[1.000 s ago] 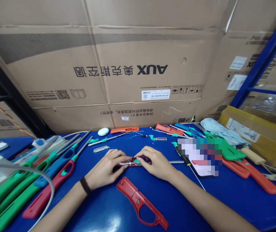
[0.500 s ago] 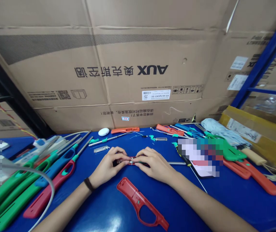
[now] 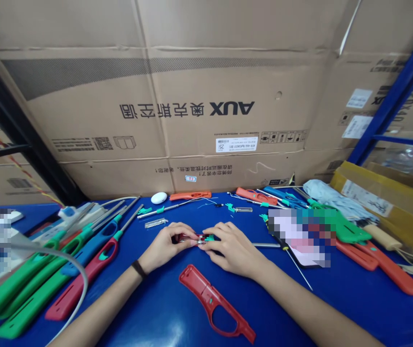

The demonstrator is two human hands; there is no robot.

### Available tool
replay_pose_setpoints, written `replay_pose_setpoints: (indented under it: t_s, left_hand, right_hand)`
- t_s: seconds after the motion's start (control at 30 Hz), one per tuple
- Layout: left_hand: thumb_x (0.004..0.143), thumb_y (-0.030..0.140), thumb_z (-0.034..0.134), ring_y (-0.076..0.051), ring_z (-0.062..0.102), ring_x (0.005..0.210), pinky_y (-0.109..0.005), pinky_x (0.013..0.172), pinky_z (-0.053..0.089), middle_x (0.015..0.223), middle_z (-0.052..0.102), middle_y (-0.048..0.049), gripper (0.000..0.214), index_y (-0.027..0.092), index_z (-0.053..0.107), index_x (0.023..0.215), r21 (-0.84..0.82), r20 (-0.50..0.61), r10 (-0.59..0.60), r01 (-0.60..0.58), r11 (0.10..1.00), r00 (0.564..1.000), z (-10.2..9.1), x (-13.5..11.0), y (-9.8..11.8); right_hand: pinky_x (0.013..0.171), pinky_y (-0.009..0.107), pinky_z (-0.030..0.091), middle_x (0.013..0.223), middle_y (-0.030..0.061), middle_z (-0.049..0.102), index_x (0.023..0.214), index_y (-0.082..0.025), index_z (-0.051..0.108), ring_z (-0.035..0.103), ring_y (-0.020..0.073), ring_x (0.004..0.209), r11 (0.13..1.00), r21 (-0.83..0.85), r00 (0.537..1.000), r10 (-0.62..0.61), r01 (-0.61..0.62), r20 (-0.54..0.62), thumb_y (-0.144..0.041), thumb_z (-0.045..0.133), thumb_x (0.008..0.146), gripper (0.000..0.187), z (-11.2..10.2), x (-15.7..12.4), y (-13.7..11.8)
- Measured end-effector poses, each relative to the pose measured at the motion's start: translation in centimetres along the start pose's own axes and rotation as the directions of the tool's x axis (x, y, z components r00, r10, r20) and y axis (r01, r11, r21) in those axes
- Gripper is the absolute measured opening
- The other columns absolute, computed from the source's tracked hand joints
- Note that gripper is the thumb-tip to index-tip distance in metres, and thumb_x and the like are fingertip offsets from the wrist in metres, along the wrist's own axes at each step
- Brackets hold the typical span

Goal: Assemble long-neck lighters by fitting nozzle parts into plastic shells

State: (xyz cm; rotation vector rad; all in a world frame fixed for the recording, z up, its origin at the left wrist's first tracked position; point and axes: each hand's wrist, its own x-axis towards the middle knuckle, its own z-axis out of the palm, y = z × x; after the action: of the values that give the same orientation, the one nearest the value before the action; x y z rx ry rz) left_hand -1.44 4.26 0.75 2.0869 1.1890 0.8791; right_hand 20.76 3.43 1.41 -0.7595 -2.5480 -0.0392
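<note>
Both my hands rest on the blue table (image 3: 163, 313) at its middle, fingertips meeting over a small red lighter part (image 3: 195, 238) with a green tip and a metal piece. My left hand (image 3: 165, 246) pinches its left end. My right hand (image 3: 230, 248) is closed over its right end, and a thin metal tube (image 3: 264, 245) runs out to the right from under it. A red half-shell of a lighter handle (image 3: 213, 301) lies on the table just in front of my hands.
Several long green, blue and red lighters (image 3: 54, 270) lie at the left beside a grey cable (image 3: 76, 274). More red, green and blue shells (image 3: 358, 241), a screwdriver and loose parts lie at the right. Large cardboard boxes (image 3: 192, 111) wall the back; a blue rack post (image 3: 391, 96) stands right.
The view has shifted slightly, so everything sits a little to the right. My hands have drawn a bit closer together over the red part; nothing was let go.
</note>
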Motion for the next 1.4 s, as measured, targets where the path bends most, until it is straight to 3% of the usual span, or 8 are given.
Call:
replay_pose_setpoints:
  t_s: [0.23, 0.47, 0.63, 0.9, 1.0, 1.17, 1.4]
  left_hand:
    - [0.078, 0.035, 0.066, -0.021, 0.061, 0.090, -0.032, 0.083, 0.047, 0.094, 0.070, -0.0064, 0.017, 0.020, 0.073, 0.083, 0.008, 0.016, 0.002, -0.002, 1.000, 1.000, 0.0, 0.1, -0.1]
    - [0.083, 0.035, 0.059, -0.021, 0.064, 0.093, -0.031, 0.084, 0.049, 0.100, 0.071, -0.0064, 0.024, 0.017, 0.071, 0.092, -0.133, 0.058, -0.056, 0.063, 0.989, 0.997, -1.0, 0.1, -0.8]
    - [0.080, 0.037, 0.060, -0.021, 0.064, 0.096, -0.033, 0.088, 0.049, 0.102, 0.071, -0.0047, 0.028, 0.018, 0.069, 0.098, -0.226, 0.058, -0.144, 0.153, 0.962, 0.988, -1.7, 0.3, -1.5]
    - [0.080, 0.031, 0.060, -0.020, 0.064, 0.096, -0.034, 0.086, 0.050, 0.103, 0.070, -0.0051, 0.025, 0.018, 0.067, 0.100, -0.196, 0.133, -0.104, 0.129, 0.972, 0.986, -2.0, 0.1, -1.0]
    - [0.081, 0.030, 0.059, -0.020, 0.065, 0.094, -0.033, 0.084, 0.050, 0.102, 0.071, -0.0055, 0.024, 0.018, 0.067, 0.100, -0.115, 0.116, -0.096, 0.110, 0.987, 0.989, -2.1, 0.1, -0.8]
    - [0.085, 0.028, 0.055, -0.021, 0.063, 0.097, -0.038, 0.094, 0.041, 0.102, 0.071, -0.0058, 0.021, 0.021, 0.070, 0.097, 0.151, 0.104, 0.004, -0.020, 0.988, 0.995, -2.2, 0.4, -0.3]
    - [0.088, 0.029, 0.052, -0.021, 0.062, 0.099, -0.037, 0.094, 0.039, 0.105, 0.070, -0.0054, 0.023, 0.021, 0.069, 0.100, 0.249, 0.120, 0.041, -0.070, 0.966, 0.992, -1.9, 0.1, -0.1]
  right_hand:
    - [0.083, 0.036, 0.040, 0.116, 0.0046, 0.063, 0.097, -0.021, 0.067, 0.053, 0.0206, 0.100, 0.998, -0.054, 0.999, -0.035, 0.033, -0.027, -0.019, 0.053, 0.085, 0.019, 0.8, 0.1, -0.8]
    - [0.083, 0.035, 0.040, 0.107, 0.0043, 0.066, 0.100, -0.024, 0.068, 0.056, 0.0186, 0.094, 0.998, 0.058, 0.968, 0.050, -0.037, -0.244, -0.019, 0.053, 0.085, 0.022, 0.1, 0.1, 0.2]
    - [0.083, 0.033, 0.040, 0.102, 0.0016, 0.067, 0.098, -0.024, 0.068, 0.055, 0.0169, 0.092, 0.996, 0.085, 0.987, 0.002, 0.012, -0.162, -0.018, 0.054, 0.083, 0.021, 0.2, 0.0, -0.1]
    - [0.087, 0.036, 0.040, 0.115, 0.0010, 0.063, 0.105, -0.028, 0.067, 0.052, 0.0178, 0.102, 0.997, 0.060, 0.998, 0.056, -0.056, -0.008, -0.017, 0.053, 0.084, 0.027, 0.7, -0.2, -0.2]
    - [0.090, 0.037, 0.040, 0.122, 0.0022, 0.060, 0.104, -0.029, 0.068, 0.050, 0.0194, 0.107, 0.995, 0.062, 0.997, 0.077, -0.077, 0.001, -0.018, 0.054, 0.083, 0.028, 0.6, -0.2, -0.1]
    - [0.096, 0.041, 0.037, 0.134, 0.0021, 0.051, 0.102, -0.031, 0.069, 0.045, 0.0219, 0.116, 0.990, 0.060, 0.992, 0.125, -0.126, 0.030, -0.016, 0.056, 0.081, 0.029, 0.4, -0.1, 0.0]
    - [0.099, 0.042, 0.036, 0.142, 0.0016, 0.042, 0.103, -0.030, 0.070, 0.043, 0.0233, 0.120, 0.992, 0.100, 0.996, 0.084, -0.082, -0.015, -0.015, 0.054, 0.082, 0.031, 0.3, -0.2, 0.1]
